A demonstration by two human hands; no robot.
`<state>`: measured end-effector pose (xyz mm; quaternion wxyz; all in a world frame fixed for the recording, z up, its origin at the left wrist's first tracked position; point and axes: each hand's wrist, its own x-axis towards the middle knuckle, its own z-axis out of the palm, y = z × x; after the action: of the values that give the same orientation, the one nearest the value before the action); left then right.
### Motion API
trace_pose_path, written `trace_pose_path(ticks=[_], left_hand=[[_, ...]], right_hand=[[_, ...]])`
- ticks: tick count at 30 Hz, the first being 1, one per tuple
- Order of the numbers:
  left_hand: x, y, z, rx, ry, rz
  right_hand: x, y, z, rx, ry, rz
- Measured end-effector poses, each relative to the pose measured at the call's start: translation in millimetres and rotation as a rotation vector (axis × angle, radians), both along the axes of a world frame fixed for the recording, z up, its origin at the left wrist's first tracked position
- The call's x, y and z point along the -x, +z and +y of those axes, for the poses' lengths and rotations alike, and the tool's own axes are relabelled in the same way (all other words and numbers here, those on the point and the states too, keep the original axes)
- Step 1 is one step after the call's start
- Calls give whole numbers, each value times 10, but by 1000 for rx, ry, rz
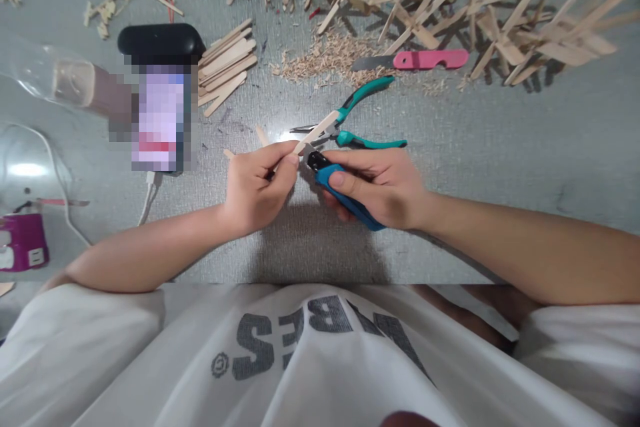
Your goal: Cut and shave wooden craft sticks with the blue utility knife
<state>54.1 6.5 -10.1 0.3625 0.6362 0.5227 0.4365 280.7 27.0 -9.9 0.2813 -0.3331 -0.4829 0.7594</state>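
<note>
On a grey tabletop point(500, 147) with a stick structure point(450, 0) along its far edge and chips point(325, 57) mid-table, the left hand point(257, 187) pinches a stick point(316, 133) near the front edge while the right hand point(383, 187) grips a cutter point(345, 197) at it, uncut.

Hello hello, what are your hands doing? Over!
Left hand pinching a wooden stick. Right hand gripping blue cutters at the stick. Green pliers lying just behind.

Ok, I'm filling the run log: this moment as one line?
left hand: pinches wooden stick | right hand: grips blue-handled cutter at stick | green pliers: on table
</note>
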Motion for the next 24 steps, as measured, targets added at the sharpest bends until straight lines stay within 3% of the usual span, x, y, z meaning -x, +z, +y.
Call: trace_pose_path(ticks=[6,13,16,19,24], left_hand=[[-14,32,-15,-26,11,38],[-20,30,-19,-72,-11,-6],[-4,-30,-16,2,17,-73],[9,-84,-16,68,46,-135],[2,-64,-27,-3,0,-105]], right_hand=[[-7,11,-22,-120,18,-57],[-33,6,-37,-424,61,-143],[-26,-28,-72,-442,-95,-126],[-21,-52,-81,-345,-249,-93],[-36,-28,3,-267,78,-13]])
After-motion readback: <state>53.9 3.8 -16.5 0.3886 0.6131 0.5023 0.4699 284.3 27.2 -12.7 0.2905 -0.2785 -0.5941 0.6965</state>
